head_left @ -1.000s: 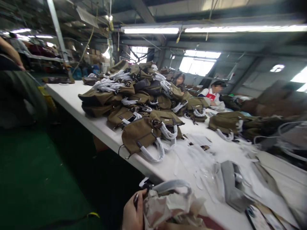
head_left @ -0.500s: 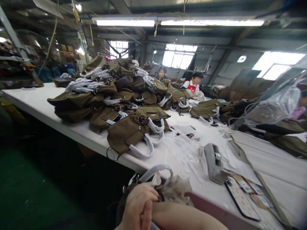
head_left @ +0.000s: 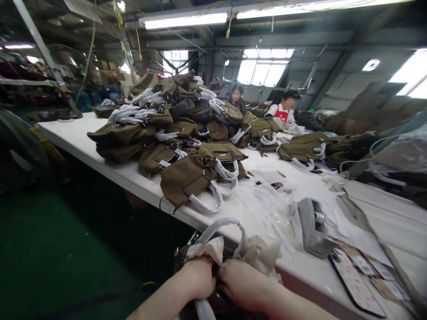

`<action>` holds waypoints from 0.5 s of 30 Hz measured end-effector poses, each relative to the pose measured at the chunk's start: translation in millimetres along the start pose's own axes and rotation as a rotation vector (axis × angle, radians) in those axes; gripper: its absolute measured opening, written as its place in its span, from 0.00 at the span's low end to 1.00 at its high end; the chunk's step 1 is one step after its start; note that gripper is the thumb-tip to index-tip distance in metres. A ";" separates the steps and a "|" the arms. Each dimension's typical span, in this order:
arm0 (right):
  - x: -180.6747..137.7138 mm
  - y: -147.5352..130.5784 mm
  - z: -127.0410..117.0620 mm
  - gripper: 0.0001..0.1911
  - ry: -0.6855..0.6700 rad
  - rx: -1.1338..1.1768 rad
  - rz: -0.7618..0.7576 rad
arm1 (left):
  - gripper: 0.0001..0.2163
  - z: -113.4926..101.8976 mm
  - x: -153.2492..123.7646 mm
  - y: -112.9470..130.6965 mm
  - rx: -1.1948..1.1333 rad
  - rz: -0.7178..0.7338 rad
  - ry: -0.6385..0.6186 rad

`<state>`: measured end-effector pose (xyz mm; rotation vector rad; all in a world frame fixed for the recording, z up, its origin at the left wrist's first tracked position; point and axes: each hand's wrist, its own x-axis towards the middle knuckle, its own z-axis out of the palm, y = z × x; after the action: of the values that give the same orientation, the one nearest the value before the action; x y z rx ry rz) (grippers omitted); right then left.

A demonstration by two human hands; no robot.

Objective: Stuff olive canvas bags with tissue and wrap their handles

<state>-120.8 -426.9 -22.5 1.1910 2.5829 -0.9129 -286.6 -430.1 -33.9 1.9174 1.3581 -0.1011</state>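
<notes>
Both my hands are at the bottom of the view, below the table's near edge. My left hand [head_left: 196, 279] is curled shut on a dark handbag [head_left: 187, 255] with a white wrapped handle [head_left: 222, 224]. Pressed close beside it, my right hand [head_left: 245, 284] has its fingers closed round crumpled beige stuffing paper [head_left: 258, 255] that pokes out of the bag's mouth. The bag's lower part is hidden by my arms.
A long white table [head_left: 83, 138] holds a big heap of olive handbags [head_left: 176, 129] with white-wrapped handles, loose plastic wrappers [head_left: 267, 200], a grey tape dispenser [head_left: 312, 226], a phone [head_left: 355, 282] and paper tags. Two people sit at the far end. Green floor lies to the left.
My two hands have come together on the bag and its paper; before, my right forearm lay across in front. The view has swung slightly right, then left.
</notes>
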 end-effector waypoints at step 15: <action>-40.6 104.1 47.9 0.17 0.643 0.725 0.217 | 0.20 -7.9 22.4 -69.8 -0.342 0.236 -0.076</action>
<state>-22.5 -429.1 -94.0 2.2120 2.5051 -1.7256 -337.8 -398.4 -76.4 1.7475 1.0156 0.1637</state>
